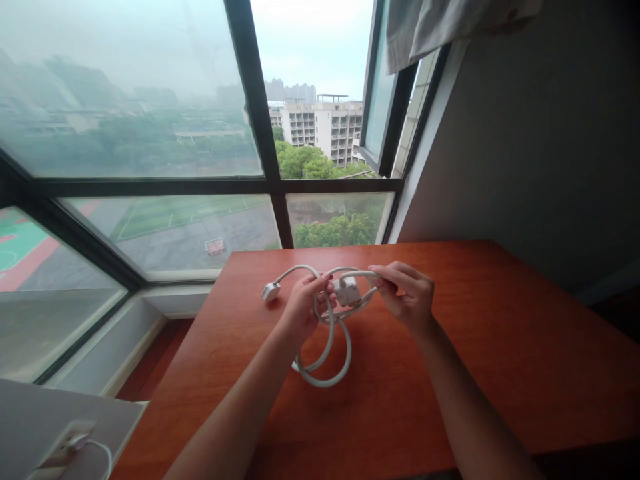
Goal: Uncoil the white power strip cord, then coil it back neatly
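Note:
Above a reddish-brown wooden table [500,347], both my hands hold a thick white power cord [327,360] wound into loops. My left hand [305,307] is closed around the bundle on its left side. My right hand [407,293] pinches a strand at the right. Between the two hands sits the cord's white block-shaped end [347,291]. A white plug [271,291] sticks out to the left of my left hand. The lower loops hang down toward the tabletop.
A large window with dark frames [260,127] fills the wall behind the table, one pane swung open at the right. Grey cloth [425,27] hangs at the top right. At the lower left, a white wall outlet with a plugged-in cable [70,448].

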A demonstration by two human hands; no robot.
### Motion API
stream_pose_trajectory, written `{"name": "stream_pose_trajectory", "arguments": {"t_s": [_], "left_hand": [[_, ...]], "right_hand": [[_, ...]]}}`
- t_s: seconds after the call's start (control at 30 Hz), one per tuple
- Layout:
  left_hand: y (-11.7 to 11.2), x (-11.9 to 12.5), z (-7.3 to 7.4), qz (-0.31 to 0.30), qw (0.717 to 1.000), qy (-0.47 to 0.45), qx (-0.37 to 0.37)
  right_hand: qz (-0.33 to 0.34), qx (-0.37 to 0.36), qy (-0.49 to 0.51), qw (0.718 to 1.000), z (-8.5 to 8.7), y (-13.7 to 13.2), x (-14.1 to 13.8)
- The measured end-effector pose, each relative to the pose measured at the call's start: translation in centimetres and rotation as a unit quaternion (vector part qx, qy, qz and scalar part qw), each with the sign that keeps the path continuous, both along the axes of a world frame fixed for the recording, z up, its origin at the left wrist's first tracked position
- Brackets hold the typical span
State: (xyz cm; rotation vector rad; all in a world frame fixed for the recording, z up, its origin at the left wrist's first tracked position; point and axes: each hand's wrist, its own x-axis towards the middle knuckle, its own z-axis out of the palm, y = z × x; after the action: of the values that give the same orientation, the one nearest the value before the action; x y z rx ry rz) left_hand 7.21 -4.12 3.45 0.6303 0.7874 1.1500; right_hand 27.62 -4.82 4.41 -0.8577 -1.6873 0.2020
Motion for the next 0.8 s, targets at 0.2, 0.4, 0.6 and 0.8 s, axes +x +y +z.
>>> {"name": "stream_pose_trajectory", "arguments": {"t_s": [0.2,0.4,0.6,0.8], "left_hand": [[-0.1,0.1,0.1,-0.007,1.0,0.0,0.003],[-0.4,0.4,0.3,-0.015,0.999,0.0,0.036],[-0.8,0.6,0.4,-0.013,0.998,0.011,0.067],[-0.5,-0.2,0.7,-0.023,0.996,-0.016,0.087]], "right_hand": [[0.048,-0.005,-0.096,0.994,-0.1,0.6,-0.4],[0.032,0.01,-0.145,0.989,0.1,0.5,-0.5],[0.021,0.025,-0.17,0.985,0.4,0.5,-1.0],[0.107,-0.055,0.005,0.993,0.6,0.7,-1.1]]}}
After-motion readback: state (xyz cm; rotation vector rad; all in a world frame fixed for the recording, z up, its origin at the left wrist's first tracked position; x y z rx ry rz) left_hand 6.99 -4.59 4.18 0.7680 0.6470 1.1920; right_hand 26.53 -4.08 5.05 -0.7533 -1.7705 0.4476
